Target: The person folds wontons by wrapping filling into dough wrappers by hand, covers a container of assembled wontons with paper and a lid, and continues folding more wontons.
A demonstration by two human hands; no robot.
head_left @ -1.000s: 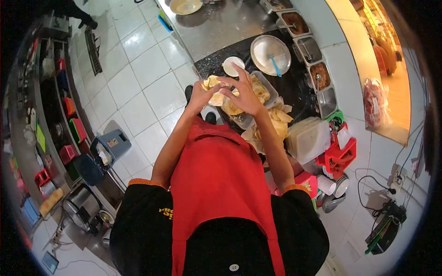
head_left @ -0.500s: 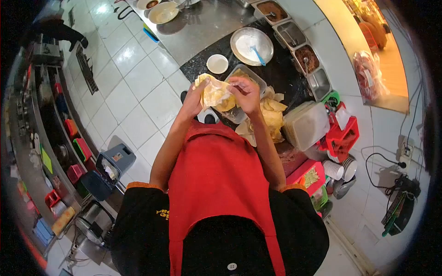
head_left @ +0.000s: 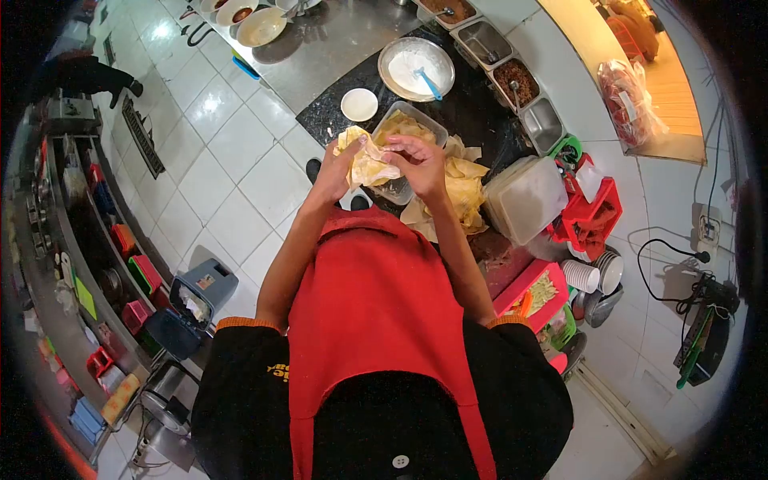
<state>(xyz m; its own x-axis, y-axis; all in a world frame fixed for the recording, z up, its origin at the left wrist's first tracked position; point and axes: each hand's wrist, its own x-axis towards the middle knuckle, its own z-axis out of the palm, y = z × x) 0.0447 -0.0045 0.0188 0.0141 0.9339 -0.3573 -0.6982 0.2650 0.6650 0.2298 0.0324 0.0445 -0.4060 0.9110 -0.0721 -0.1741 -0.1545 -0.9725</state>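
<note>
Between my hands is a thin, pale yellow wrapper (head_left: pixel 369 166), crumpled and dusted with white. My left hand (head_left: pixel 334 172) grips its left side. The fingers of my right hand (head_left: pixel 420 164) are pinched at its right edge. Under and behind my hands stands a clear plastic container (head_left: pixel 433 126) with more yellow sheets in it. More yellow wrappers (head_left: pixel 464 192) lie in a loose pile on paper to its right. A small white bowl (head_left: pixel 359 105) is just beyond my hands. Farther back, a round plate of white powder (head_left: pixel 408 68) has a blue-handled utensil (head_left: pixel 430 85) in it.
Metal trays (head_left: pixel 517 83) with fillings line the right wall. Stacked plastic lids (head_left: pixel 524 200), a red basket (head_left: pixel 592 220) and a pink tray (head_left: pixel 532 294) are at the right. Bowls (head_left: pixel 262 27) stand on the steel counter. A bin (head_left: pixel 206 286) is on the left floor. A person's dark-clad leg (head_left: pixel 104 78) shows at the upper left.
My hands have come from higher up and closer together to spread the wrapper, then bunched it slightly. The view has shifted, so the counter items appear farther left and higher.
</note>
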